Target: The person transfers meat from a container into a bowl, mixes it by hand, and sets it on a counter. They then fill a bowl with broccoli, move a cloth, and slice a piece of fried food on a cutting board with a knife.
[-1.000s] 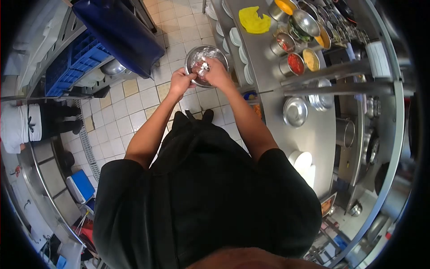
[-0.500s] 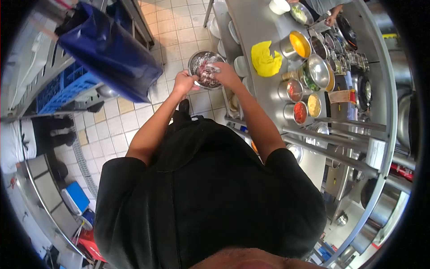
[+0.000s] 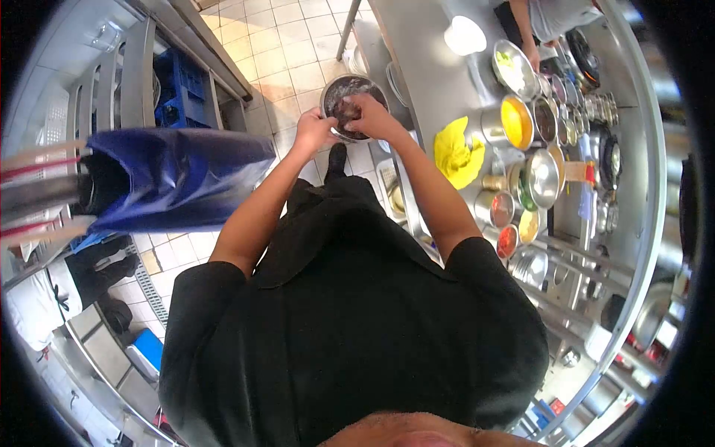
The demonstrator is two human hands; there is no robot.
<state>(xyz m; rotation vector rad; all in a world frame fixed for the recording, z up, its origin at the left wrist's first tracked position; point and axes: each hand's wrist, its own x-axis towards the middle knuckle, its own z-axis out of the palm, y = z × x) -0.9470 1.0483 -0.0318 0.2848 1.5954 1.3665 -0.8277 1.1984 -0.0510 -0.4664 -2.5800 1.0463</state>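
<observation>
A round metal bowl (image 3: 366, 83) is held out in front of me above the tiled floor, with a white floury coating on its inner wall. My left hand (image 3: 316, 132) grips the bowl's near left rim, thumb on top. My right hand (image 3: 367, 117) reaches into the bowl, its fingers curled down on dark reddish floured pieces (image 3: 345, 112). What these pieces are I cannot make out, and the hand covers part of them.
On the right, a steel counter (image 3: 417, 74) bears a crumpled yellow cloth (image 3: 456, 155), a white bowl (image 3: 465, 36) and several metal food containers. Another person's hand (image 3: 532, 56) is behind it. A large blue bag (image 3: 186, 175) sticks out from the left. Someone in white (image 3: 33, 302) stands lower left.
My right hand has moved left inside the bowl, and its fingers have curled round the pieces. The view has shifted; the blue bag now lies more level and farther down on the left.
</observation>
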